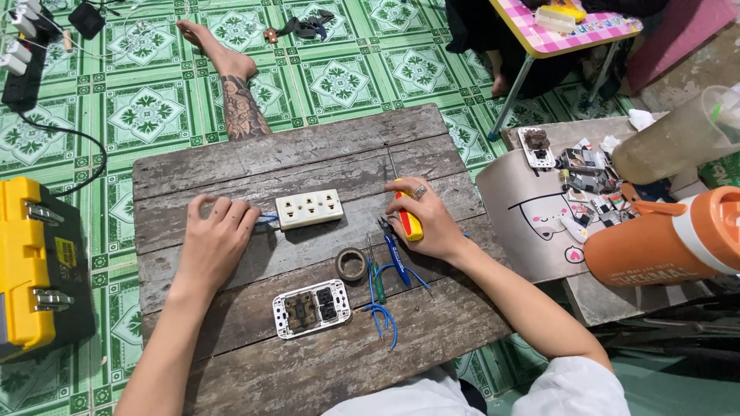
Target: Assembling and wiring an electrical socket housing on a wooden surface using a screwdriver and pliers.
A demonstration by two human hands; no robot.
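Observation:
My left hand [214, 237] rests on the worn wooden board [231, 166], its fingers closed on a blue wire [267, 219] that runs into a cream socket strip [309, 209]. My right hand [426, 221] grips a screwdriver with a yellow and red handle [412, 224], its shaft pointing away from me to the right of the strip. Just below that hand lie blue-handled pliers [395, 254], a green-handled tool [378, 286] and loose blue wire [385, 317]. A roll of black tape [352, 264] and an opened white switch plate [311, 309] lie nearer to me.
A yellow and black toolbox [35, 266] stands at the left. A power strip with a black cable [19, 58] lies on the green tiled floor. Another person's bare leg [231, 85] reaches the board's far edge. At the right are an orange flask [663, 246], a cluttered low table [586, 173] and a pink folding table [563, 31].

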